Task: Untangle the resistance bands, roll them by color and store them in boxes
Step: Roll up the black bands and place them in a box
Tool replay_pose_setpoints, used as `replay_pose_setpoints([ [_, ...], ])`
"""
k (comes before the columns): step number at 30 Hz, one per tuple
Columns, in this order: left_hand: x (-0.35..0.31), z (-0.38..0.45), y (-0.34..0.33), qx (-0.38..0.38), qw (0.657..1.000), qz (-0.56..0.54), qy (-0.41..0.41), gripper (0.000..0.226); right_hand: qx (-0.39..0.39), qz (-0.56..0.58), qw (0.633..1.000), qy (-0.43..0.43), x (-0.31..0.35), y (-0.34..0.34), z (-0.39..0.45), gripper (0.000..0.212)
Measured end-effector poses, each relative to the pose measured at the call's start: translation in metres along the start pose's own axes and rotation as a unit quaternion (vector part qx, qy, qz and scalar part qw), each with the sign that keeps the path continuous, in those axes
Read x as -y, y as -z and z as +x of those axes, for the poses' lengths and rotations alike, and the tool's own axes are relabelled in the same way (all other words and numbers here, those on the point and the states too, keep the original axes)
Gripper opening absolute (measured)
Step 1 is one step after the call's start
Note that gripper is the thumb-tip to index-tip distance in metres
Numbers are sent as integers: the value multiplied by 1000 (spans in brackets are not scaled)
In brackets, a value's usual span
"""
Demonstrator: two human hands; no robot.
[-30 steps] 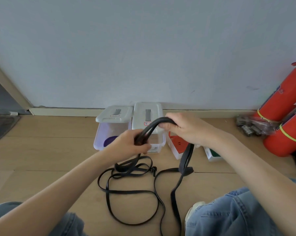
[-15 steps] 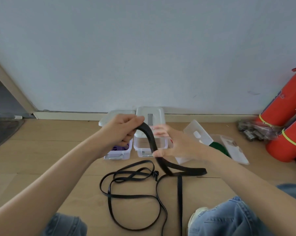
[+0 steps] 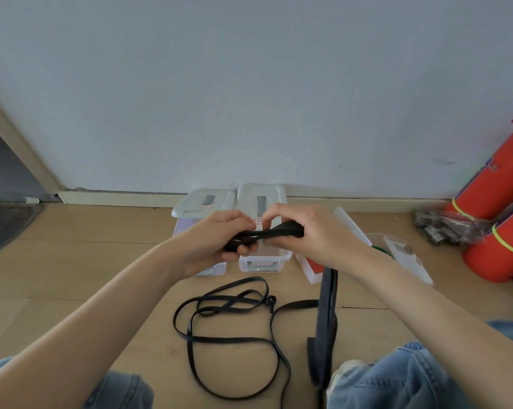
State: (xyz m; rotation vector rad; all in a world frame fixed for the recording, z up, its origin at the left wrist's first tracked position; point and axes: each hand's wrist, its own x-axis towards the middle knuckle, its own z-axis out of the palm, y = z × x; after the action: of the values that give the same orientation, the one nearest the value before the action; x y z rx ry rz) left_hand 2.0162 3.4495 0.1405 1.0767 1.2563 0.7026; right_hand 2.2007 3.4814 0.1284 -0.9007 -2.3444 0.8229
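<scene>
A wide black resistance band runs from both hands down to the floor on the right. My left hand grips its end and my right hand grips it a little further along, so a short stretch spans between them above the boxes. A thin black band lies tangled in loops on the wooden floor below. Behind the hands stand a clear box with purple contents and a clear box, both with lids. A box with red contents and one with green contents lie open at the right.
Two red fire extinguishers lean against the wall at the right, with a clear plastic bag of dark metal parts beside them. A dark mat lies at the left by a doorway. My jeans-clad knees fill the bottom edge.
Both hands have come together over the boxes, holding the wide band as a short horizontal stretch. The band's hanging length has swung right and now drops below my right wrist.
</scene>
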Motion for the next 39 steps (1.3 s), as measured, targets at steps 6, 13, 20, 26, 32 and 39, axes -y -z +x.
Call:
replay_pose_setpoints([
  [6,-1,-7,8,-9,987,151,-47,27,-40,-51,998,-15,0,11,-4,8],
  [13,3,-4,4,43,996,73,-25,48,-75,-172,982,30,13,1,-5,12],
  [20,1,1,17,19,999,-48,-5,34,-43,-61,997,15,11,4,1,23],
  [26,5,2,18,39,995,-85,20,28,-68,-51,996,-1,11,1,0,24],
  [32,3,-8,16,94,976,197,-8,25,63,-129,989,18,13,7,-6,18],
  [39,5,-9,10,129,966,222,-31,12,83,-117,989,33,15,2,-5,18],
])
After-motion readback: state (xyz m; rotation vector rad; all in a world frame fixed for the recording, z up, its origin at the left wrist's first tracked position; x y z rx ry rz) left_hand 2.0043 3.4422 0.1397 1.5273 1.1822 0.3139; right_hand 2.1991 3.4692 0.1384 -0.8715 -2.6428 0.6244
